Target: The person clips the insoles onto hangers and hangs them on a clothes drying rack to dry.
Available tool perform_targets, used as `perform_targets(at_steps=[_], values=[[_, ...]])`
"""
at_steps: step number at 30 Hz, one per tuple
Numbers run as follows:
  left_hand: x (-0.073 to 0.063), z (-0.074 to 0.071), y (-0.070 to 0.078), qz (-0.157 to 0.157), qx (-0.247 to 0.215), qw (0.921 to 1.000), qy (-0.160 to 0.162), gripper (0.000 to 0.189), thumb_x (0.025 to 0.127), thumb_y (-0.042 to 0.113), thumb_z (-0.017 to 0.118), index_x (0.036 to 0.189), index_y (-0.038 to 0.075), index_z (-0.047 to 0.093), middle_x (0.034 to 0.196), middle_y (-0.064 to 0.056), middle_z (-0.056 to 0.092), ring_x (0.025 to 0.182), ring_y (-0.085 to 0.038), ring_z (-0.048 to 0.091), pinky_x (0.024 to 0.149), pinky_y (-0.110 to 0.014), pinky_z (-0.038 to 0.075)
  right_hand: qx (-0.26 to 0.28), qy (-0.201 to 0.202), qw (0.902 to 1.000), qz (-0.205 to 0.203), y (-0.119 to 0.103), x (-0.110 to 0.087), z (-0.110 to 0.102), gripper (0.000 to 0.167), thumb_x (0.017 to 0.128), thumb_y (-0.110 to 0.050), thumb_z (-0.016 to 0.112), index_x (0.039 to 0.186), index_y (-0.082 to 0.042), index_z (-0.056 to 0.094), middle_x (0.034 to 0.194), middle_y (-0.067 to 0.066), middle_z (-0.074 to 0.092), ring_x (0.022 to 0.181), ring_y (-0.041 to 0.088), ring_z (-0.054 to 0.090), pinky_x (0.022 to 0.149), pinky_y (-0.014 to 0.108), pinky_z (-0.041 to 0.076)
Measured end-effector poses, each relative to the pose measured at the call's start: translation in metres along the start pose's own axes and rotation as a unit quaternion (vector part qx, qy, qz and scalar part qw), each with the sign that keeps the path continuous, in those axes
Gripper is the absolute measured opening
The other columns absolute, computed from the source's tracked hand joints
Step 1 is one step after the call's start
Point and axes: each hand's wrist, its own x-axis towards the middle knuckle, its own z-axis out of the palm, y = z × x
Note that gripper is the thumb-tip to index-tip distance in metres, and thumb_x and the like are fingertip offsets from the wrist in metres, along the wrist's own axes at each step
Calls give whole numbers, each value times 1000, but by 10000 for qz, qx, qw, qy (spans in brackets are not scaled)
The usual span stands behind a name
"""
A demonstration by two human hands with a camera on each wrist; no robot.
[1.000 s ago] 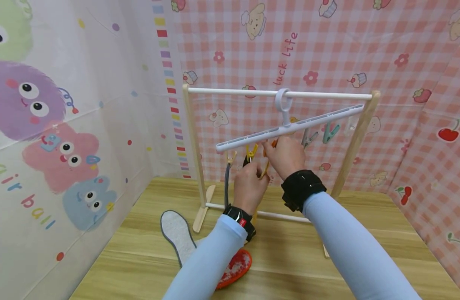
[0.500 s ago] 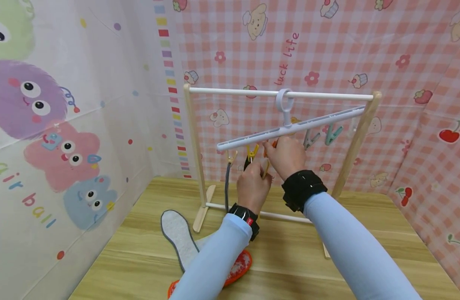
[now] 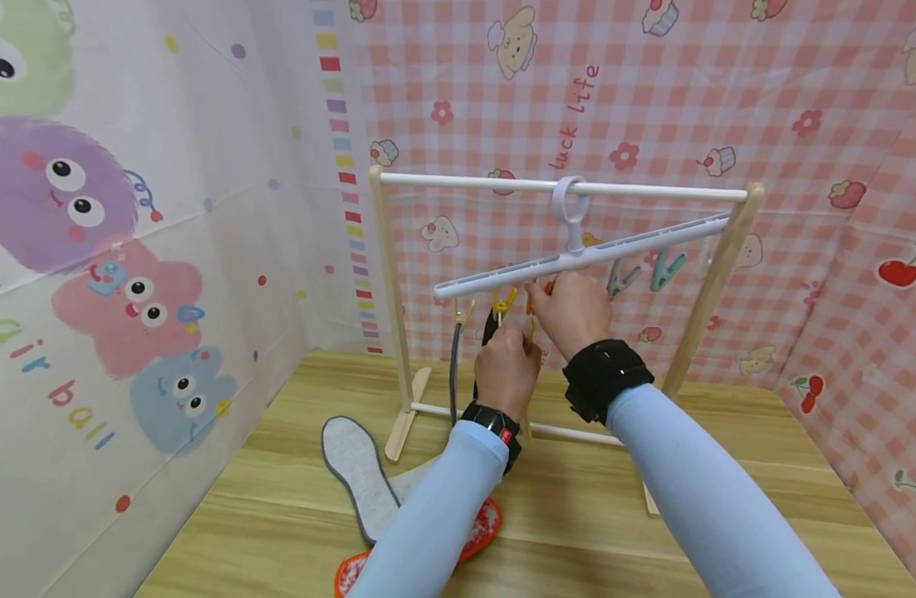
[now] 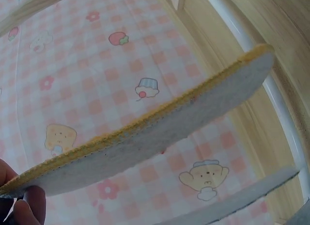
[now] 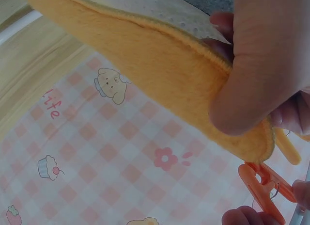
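Note:
My left hand grips a yellow plush insole near one end, thumb flat on its fuzzy face; its pale underside shows in the left wrist view. Just above and to the right, my right hand pinches an orange clip, whose jaws meet the insole's tip in the right wrist view. The clip is under a pale plastic hanger, hooked on the rack's white top bar and tilted with its left end low. In the head view, my left hand covers most of the insole.
Left of my hands, a beige clip and a yellow clip hold hanging insoles. A grey clip and a green clip hang at right. A grey insole and a red insole lie on the wooden table.
My left hand has shifted slightly right and is closer to the right hand, bringing the yellow insole to the orange clip. The right hand stays nearly in place.

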Motion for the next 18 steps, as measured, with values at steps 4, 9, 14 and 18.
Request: perform_targets(at_steps=[4, 9, 14, 18], values=[[2, 0, -1, -122, 33, 9999, -21, 31, 84, 10, 77, 72, 12, 48, 62, 1, 46, 50, -12, 51, 45, -26, 34, -20, -24, 10000, 15, -1, 0, 0, 38, 97, -35, 64, 75, -5, 68, 56, 7, 58, 48, 22, 53, 44, 32, 38], [3, 1, -1, -149, 12, 9999, -79, 28, 84, 12, 78, 71, 11, 53, 64, 1, 49, 49, -12, 53, 45, -25, 37, -12, -9, 10000, 2, -1, -1, 0, 35, 97, -34, 65, 78, -4, 68, 55, 7, 57, 47, 21, 52, 43, 32, 37], [6, 1, -1, -144, 1, 9999, -58, 15, 85, 11, 76, 97, 8, 67, 67, 1, 53, 50, -11, 52, 45, -25, 39, -42, -6, 10000, -18, -2, 0, 0, 34, 97, -33, 64, 81, -3, 67, 52, 6, 52, 44, 20, 49, 42, 31, 34], [9, 1, -1, -104, -75, 9999, -59, 56, 86, 9, 75, 138, 13, 56, 73, 0, 59, 51, -10, 51, 46, -24, 39, -39, 3, 10000, -12, -3, -1, 0, 34, 97, -33, 64, 85, -2, 68, 50, 5, 49, 42, 19, 47, 41, 31, 34]])
